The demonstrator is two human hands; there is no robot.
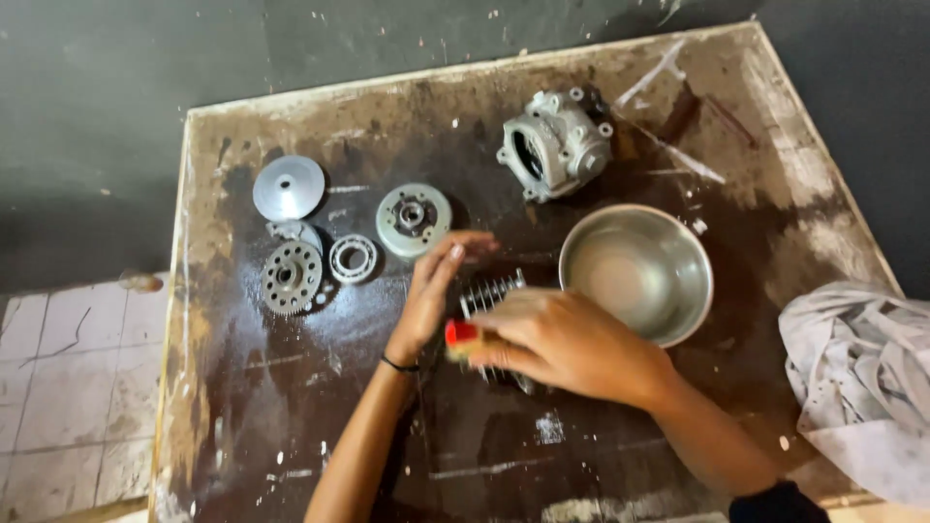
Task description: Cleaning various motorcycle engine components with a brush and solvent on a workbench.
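Note:
My left hand (433,286) rests with flat fingers against the left side of a finned metal engine part (490,291) lying mid-table. My right hand (562,339) covers the near side of that part and grips a red-handled tool (461,333), whose working end is hidden under the hand. A steel bowl (678,254) stands just right of my hands.
On the stained wooden board (291,426) lie a grey engine casing (555,143) at the back, a round grey disc (288,187), a toothed plate (290,277), a bearing ring (353,259) and a round hub (413,219). A crumpled cloth (862,378) lies at the right edge.

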